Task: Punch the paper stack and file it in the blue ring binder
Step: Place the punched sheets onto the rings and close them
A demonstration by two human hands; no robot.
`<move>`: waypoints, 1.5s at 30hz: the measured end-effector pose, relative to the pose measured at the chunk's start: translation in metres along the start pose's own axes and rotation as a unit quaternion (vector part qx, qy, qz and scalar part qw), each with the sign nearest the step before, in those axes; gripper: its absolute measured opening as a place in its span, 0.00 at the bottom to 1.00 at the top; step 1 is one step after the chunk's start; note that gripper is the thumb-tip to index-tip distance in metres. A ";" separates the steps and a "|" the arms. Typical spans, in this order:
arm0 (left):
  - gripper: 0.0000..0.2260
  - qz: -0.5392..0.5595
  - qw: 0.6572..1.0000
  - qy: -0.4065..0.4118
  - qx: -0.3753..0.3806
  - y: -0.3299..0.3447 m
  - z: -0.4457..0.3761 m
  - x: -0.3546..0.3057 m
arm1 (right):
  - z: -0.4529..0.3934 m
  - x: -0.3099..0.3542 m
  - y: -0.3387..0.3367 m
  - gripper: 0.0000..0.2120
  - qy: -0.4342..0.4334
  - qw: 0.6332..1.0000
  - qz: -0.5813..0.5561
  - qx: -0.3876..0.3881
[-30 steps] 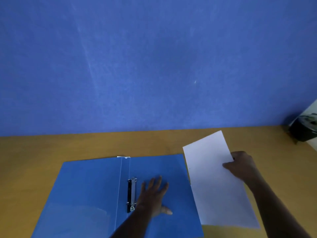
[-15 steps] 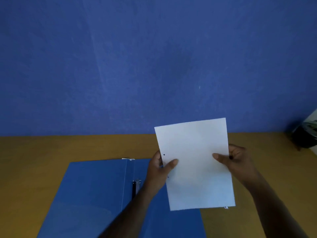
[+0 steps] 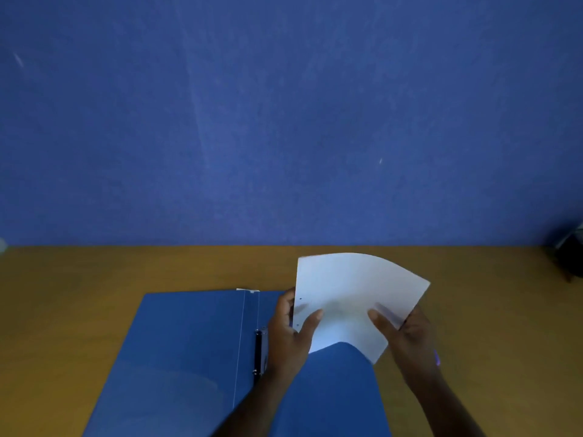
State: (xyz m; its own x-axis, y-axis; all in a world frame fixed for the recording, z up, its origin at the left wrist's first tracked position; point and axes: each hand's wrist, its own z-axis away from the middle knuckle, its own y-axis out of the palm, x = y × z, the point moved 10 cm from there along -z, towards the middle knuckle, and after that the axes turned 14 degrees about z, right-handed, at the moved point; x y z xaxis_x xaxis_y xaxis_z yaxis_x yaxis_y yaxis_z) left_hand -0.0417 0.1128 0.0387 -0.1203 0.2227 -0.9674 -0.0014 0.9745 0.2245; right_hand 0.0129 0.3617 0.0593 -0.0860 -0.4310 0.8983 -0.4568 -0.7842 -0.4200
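One blue ring binder (image 3: 189,351) lies open, with one black-and-metal ring mechanism (image 3: 259,353) along its spine. One white paper stack (image 3: 350,294) is in view, and two punched holes show near its left edge. Two hands are counted: one left hand (image 3: 291,331) and one right hand (image 3: 407,337). There is one wooden table (image 3: 79,294), one blue wall (image 3: 284,121) behind it, and one dark object (image 3: 569,260) at the far right edge, too cut off to identify.
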 end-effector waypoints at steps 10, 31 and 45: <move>0.10 -0.110 0.993 -0.034 0.027 -0.006 -0.008 0.020 | -0.002 -0.036 0.014 0.13 0.034 0.999 0.020 0.026; 0.08 -0.061 0.935 -0.344 -0.066 -0.115 -0.003 0.089 | 0.022 -0.054 0.089 0.07 0.215 0.964 0.028 0.155; 0.12 -0.191 0.913 -0.352 -0.075 -0.126 -0.006 0.104 | 0.032 -0.061 0.097 0.07 0.228 0.957 0.044 0.175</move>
State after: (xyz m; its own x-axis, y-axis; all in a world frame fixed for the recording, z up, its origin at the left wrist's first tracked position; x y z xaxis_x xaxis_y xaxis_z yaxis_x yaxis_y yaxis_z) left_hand -0.0595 0.0130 -0.0891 0.5845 -0.1174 -0.8028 -0.0525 0.9819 -0.1818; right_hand 0.0021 0.2976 -0.0405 -0.5241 -0.3261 0.7868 -0.1123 -0.8893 -0.4434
